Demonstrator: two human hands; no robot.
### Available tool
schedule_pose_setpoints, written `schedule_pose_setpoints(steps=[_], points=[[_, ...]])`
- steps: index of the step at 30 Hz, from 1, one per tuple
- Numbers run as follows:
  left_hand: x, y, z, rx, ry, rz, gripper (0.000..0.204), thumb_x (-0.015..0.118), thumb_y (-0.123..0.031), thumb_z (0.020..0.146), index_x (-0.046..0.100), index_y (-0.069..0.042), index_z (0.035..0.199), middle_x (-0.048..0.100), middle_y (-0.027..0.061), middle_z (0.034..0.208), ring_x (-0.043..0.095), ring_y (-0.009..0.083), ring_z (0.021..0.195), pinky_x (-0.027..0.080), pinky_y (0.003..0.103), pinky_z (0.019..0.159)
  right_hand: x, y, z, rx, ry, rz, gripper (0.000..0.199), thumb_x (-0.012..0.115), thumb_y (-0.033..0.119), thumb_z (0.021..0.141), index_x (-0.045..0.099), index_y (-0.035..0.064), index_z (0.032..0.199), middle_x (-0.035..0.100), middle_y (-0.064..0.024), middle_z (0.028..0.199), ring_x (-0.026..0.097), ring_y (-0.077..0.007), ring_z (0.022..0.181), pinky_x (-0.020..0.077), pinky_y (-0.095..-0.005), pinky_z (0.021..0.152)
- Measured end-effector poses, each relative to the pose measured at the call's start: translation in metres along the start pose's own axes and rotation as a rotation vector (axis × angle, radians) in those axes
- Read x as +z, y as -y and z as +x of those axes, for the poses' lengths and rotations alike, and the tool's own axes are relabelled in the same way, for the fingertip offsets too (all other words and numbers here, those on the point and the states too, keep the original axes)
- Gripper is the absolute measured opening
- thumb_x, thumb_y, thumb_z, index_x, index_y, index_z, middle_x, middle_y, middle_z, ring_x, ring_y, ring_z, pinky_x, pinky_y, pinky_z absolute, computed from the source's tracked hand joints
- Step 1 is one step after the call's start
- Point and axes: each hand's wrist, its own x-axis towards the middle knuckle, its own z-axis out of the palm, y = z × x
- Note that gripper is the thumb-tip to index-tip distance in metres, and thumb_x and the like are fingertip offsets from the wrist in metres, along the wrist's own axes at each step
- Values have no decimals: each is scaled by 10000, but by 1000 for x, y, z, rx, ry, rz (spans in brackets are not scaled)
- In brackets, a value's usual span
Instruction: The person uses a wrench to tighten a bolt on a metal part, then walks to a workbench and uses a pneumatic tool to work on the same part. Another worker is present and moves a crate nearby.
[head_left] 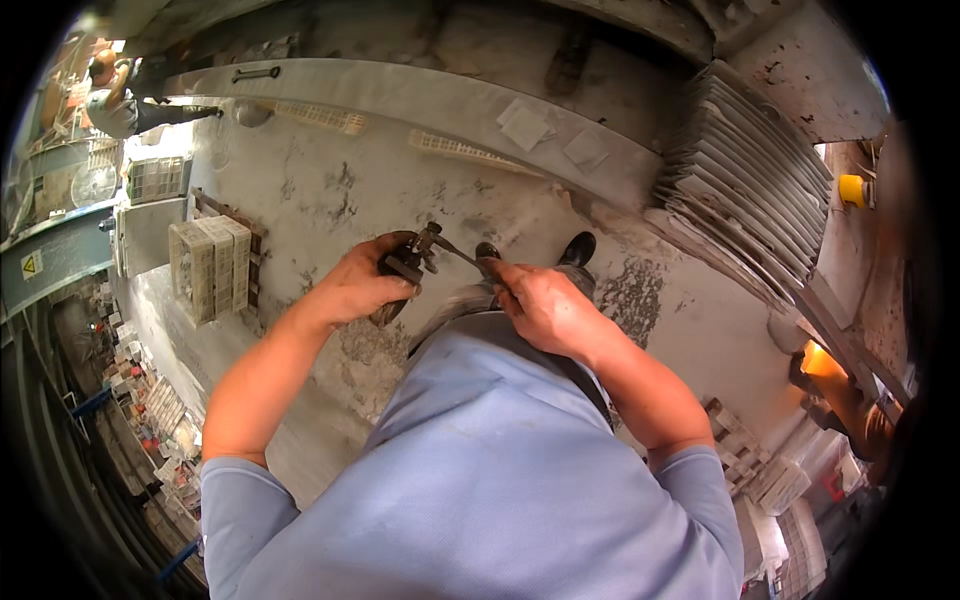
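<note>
One dark metal fitting (402,268) is gripped by the left hand (362,285); right of it, one slim tool (460,252) is clasped in the right hand's (548,307) curled fingers, back upward.

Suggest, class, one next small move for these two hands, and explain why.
Probably the right hand should gently nudge the tool to check its seating: its far end is at the metal fitting, but firm contact is hard to tell. The left hand grips the dark part, so it could brace it.

Both arms (262,378) bent, fingers (507,277) curled
</note>
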Motion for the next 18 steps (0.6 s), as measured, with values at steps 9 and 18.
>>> schedule_pose_setpoints(steps=[9,18], points=[[0,9,-14,64,-95,151,712,690,-158,746,455,81,1374,644,73,994,586,136,889,494,272,788,-3,23,11,15,71,-112,280,493,7,854,545,-73,1116,650,-254,818,633,-446,791,503,-514,685],[5,25,-16,128,-223,512,632,656,-44,757,499,38,1363,634,43,1068,583,121,949,489,277,860,-2,27,27,83,238,-259,349,522,35,855,570,-56,1188,637,-266,778,626,-454,761,494,-507,669]])
